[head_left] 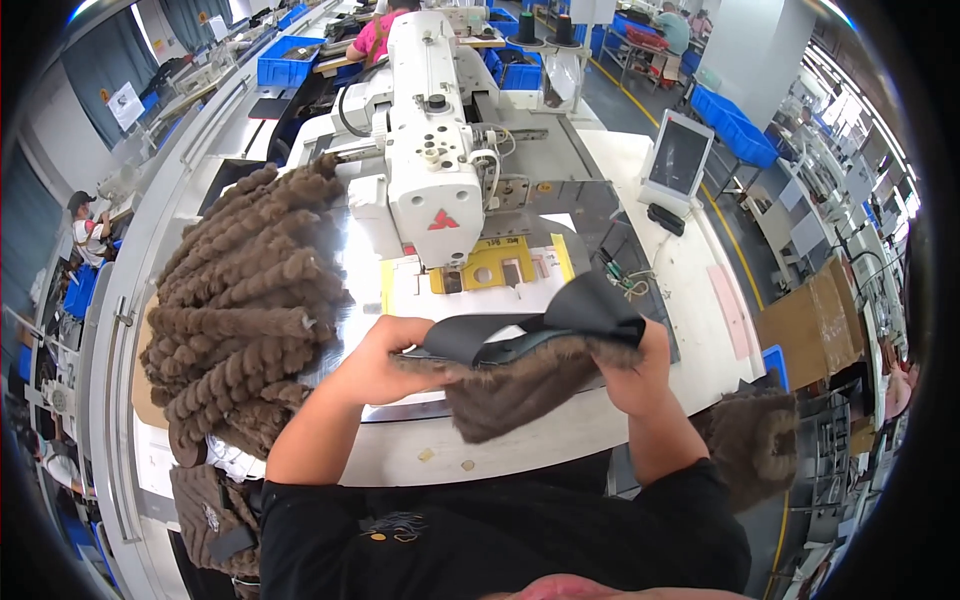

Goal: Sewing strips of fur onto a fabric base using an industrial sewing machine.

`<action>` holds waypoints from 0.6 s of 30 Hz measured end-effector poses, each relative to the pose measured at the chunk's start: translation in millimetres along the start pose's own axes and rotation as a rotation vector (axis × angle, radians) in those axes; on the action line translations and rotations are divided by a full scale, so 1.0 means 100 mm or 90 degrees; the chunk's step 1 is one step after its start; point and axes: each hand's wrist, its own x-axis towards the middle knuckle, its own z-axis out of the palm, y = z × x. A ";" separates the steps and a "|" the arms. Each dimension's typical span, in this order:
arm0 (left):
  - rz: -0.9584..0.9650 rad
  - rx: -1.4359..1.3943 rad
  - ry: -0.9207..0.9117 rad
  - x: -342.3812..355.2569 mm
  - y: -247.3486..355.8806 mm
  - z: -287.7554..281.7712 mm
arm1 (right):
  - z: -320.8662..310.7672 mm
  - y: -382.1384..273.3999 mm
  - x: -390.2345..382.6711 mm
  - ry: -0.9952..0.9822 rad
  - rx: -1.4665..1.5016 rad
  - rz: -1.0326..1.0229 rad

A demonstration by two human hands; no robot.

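Observation:
Between my two hands I hold a brown fur piece point(530, 390) with wide black straps point(465, 337) looping up from its upper side. My left hand point(390, 360) is closed on its left end, and my right hand point(636, 370) grips the right end. Just beyond it stands a white industrial sewing machine point(432, 185), its head over a yellow template point(490, 270) on the work plate. The piece is held above the table's near edge, apart from the template. Fingertips under the fur are partly hidden.
A heap of brown fur strips point(245, 320) covers the table's left side. More fur pieces hang at the lower left point(215, 520) and lower right point(755, 445). A control screen point(678, 155) and small snips point(620, 275) sit to the right. People work at far stations.

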 end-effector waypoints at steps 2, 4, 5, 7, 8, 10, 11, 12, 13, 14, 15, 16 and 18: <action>-0.055 -0.259 0.025 -0.10 0.04 0.11 | 0.09 -0.04 0.01 0.022 0.076 0.055; -0.091 -0.342 0.061 -0.10 0.11 0.15 | 0.06 0.01 -0.04 0.004 0.150 0.157; -0.127 -0.426 0.099 -0.11 0.14 0.17 | 0.06 0.07 -0.06 0.005 0.148 0.156; -0.162 -0.399 0.116 -0.11 0.00 0.22 | 0.13 0.32 -0.10 -0.012 0.294 0.257; -0.244 -0.448 0.136 -0.08 -0.06 0.26 | 0.18 0.53 -0.16 -0.024 0.337 0.330; -0.369 -0.498 0.168 -0.06 -0.25 0.40 | 0.23 0.74 -0.30 -0.040 0.299 0.437; -0.365 -0.498 0.177 -0.10 -0.43 0.45 | 0.27 0.84 -0.36 -0.055 0.263 0.543; -0.378 -0.372 0.150 -0.14 -0.62 0.52 | 0.32 0.94 -0.44 -0.069 0.219 0.566; -0.392 -0.246 0.121 -0.19 -0.71 0.56 | 0.33 1.01 -0.52 -0.075 0.216 0.563; -0.400 -0.248 0.111 -0.22 -0.69 0.61 | 0.33 1.04 -0.59 -0.095 0.222 0.557; -0.398 -0.248 0.114 -0.25 -0.70 0.62 | 0.34 1.06 -0.63 -0.115 0.229 0.551; -0.415 -0.242 0.110 -0.27 -0.71 0.62 | 0.35 1.06 -0.65 -0.098 0.200 0.528; -0.427 -0.237 0.097 -0.28 -0.70 0.62 | 0.36 1.07 -0.68 -0.067 0.202 0.528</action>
